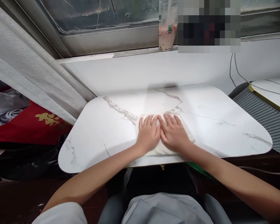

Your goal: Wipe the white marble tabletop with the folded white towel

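A white, fluffy cloth lies flat near the front edge of a white marble-patterned table. My left hand rests palm down on the cloth's left part, fingers stretched out and pointing away from me. Beside it, my right hand presses flat on the cloth's right part, also with outstretched fingers. The two hands touch or nearly touch at the thumbs and index fingers. Both palms cover much of the cloth, whose edges show around them.
On the windowsill stands a clear cup of pink drink, next to a blurred-out patch. A pale curtain hangs at left, above a red bag with gold lettering. A grey ribbed object and cables flank the table's right side.
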A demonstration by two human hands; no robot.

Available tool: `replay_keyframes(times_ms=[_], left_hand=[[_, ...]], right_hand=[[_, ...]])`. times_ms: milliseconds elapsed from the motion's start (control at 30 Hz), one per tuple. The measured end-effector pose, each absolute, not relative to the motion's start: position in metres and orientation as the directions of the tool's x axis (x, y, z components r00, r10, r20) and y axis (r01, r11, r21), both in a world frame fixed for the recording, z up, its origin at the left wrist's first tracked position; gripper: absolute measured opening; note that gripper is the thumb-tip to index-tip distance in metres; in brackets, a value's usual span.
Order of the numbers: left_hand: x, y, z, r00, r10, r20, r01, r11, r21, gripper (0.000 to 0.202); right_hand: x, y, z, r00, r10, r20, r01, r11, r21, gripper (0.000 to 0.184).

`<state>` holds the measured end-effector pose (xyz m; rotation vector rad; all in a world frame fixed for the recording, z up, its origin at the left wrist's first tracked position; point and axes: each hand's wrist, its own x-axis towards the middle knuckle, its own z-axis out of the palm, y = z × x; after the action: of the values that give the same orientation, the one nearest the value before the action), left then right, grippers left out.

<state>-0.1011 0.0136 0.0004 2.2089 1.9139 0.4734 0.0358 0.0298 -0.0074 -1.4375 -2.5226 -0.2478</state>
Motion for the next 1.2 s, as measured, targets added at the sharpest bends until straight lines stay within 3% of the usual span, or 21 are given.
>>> replay_keyframes(times_ms=[233, 600, 833, 1200], left_hand=[[-0.130, 0.102, -0.001, 0.039, 0.973, 0.229, 0.904, -0.132, 0.407, 0.039], [-0.164, 0.214, -0.004, 0.027, 0.962, 0.272, 0.901, -0.141, 0.410, 0.039], [-0.167, 0.223, -0.005, 0.036, 0.961, 0.273, 0.894, -0.153, 0.422, 0.039], [-0.158, 0.161, -0.003, 0.041, 0.965, 0.261, 0.912, -0.143, 0.385, 0.041]], right_hand=[[0.003, 0.122, -0.004, -0.487, 0.834, 0.259, 0.853, 0.518, -0.063, 0.057], [-0.034, 0.225, -0.007, -0.437, 0.864, 0.251, 0.868, 0.478, -0.133, 0.057], [-0.035, 0.239, -0.016, -0.417, 0.836, 0.356, 0.851, 0.497, -0.170, 0.054], [-0.026, 0.181, -0.021, -0.445, 0.811, 0.380, 0.855, 0.511, -0.090, 0.056]])
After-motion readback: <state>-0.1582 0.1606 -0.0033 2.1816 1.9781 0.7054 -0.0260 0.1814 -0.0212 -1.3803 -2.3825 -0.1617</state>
